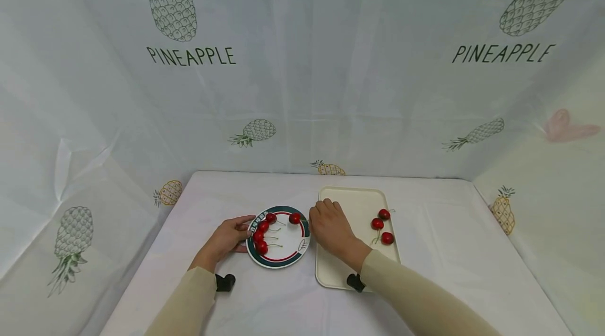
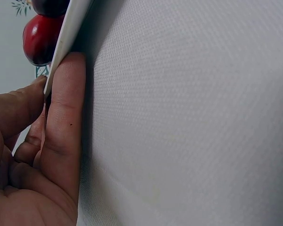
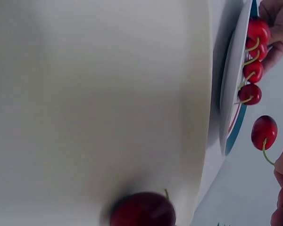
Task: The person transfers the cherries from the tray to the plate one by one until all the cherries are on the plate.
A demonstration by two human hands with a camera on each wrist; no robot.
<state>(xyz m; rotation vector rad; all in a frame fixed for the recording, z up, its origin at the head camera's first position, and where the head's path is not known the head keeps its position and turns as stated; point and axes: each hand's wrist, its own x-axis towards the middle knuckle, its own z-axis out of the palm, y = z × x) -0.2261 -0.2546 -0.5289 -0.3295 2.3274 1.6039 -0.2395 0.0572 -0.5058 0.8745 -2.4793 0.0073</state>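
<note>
My left hand (image 1: 226, 237) grips the left rim of a round white plate (image 1: 280, 263) with a green border, thumb on top and fingers underneath. Several red cherries (image 1: 261, 248) with stems lie along the plate's left side. Over its right part hangs another cherry (image 3: 264, 130), its green stem pinched in the fingertips of my right hand (image 1: 332, 227). In the right wrist view this cherry is above the plate, apart from the others. To the right, a cream rectangular tray (image 1: 350, 199) holds three cherries (image 1: 387, 238) near its right edge, partly bunched together.
The tray stands just right of the plate, under my right forearm. Both sit on a white-covered table (image 1: 264, 304). A white curtain (image 1: 302, 89) printed with pineapples hangs behind and at the sides. Black wrist mounts (image 1: 226, 282) show at both cuffs.
</note>
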